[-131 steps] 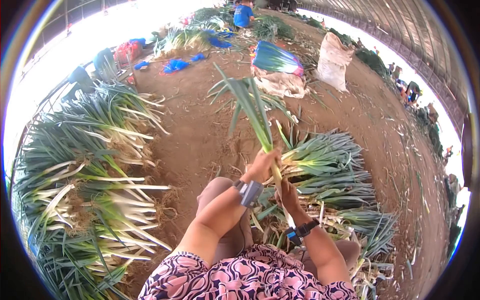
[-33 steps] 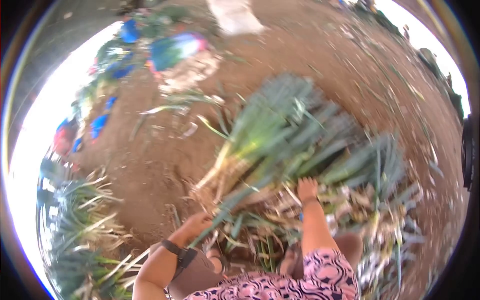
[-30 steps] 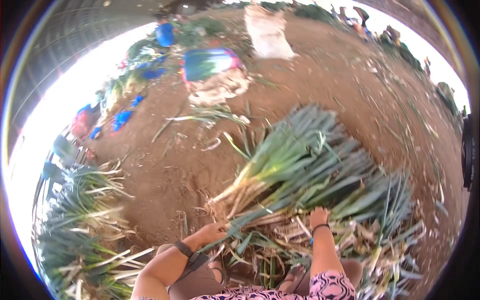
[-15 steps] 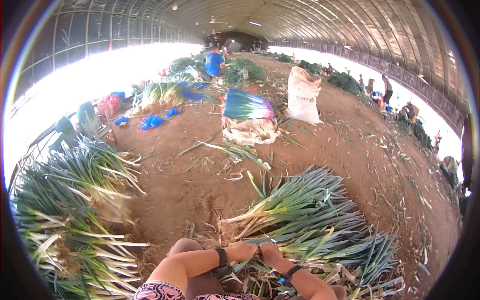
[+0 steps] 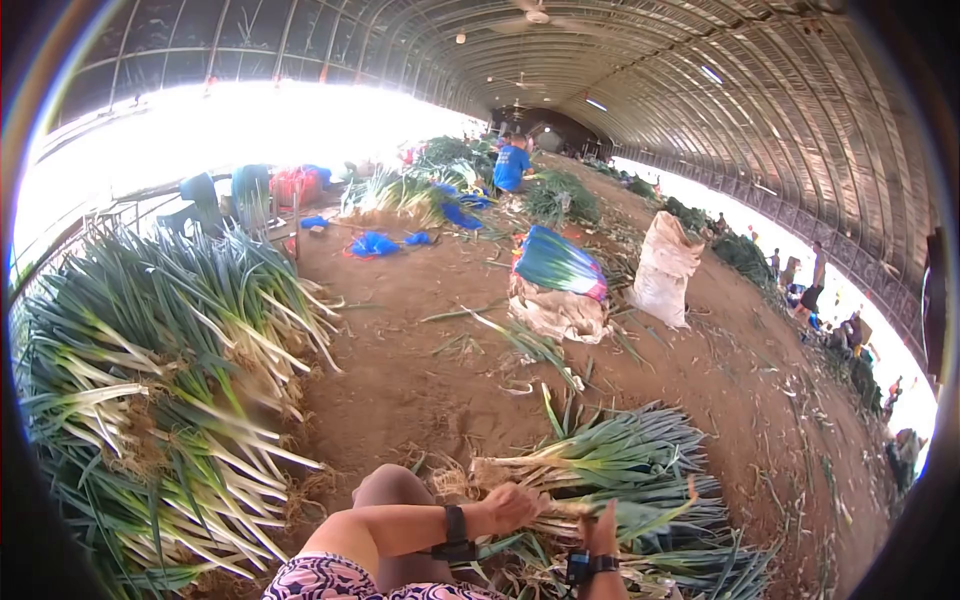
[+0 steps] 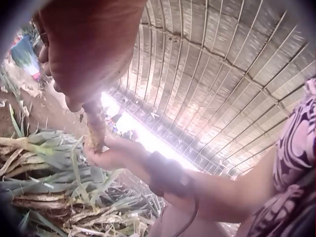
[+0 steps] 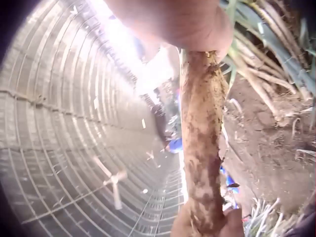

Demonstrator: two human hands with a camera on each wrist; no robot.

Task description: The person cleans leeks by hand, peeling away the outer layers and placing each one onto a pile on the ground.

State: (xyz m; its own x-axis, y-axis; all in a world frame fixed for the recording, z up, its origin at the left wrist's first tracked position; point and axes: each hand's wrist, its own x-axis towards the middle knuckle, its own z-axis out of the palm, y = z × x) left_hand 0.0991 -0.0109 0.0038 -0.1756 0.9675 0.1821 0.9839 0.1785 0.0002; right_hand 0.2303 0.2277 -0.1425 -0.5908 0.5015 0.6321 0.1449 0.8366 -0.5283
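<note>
A leek with a muddy brown stalk (image 7: 201, 133) stretches between my two hands. My left hand (image 5: 510, 508) grips it toward one end, with fingers curled round it. My right hand (image 5: 601, 532) grips the same stalk farther right; in the left wrist view this right hand (image 6: 111, 155) has the thumb and fingers closed on it. Seen close in the right wrist view, the skin is stained and rough. Just beyond and below the hands lies a pile of leeks (image 5: 640, 445), roots to the left and leaves to the right.
A large heap of leeks (image 5: 180, 370) covers the ground on the left. Ahead stand a leek bundle (image 5: 558, 264) on sacking and a tall pale sack (image 5: 665, 270). A person in a blue shirt (image 5: 511, 167) sits farther back. Leaf scraps (image 5: 525, 345) litter the soil.
The head view has tilted up from the pile. The right hand left the pile and met the left on the leek; since half a second ago the hands have drawn apart along it.
</note>
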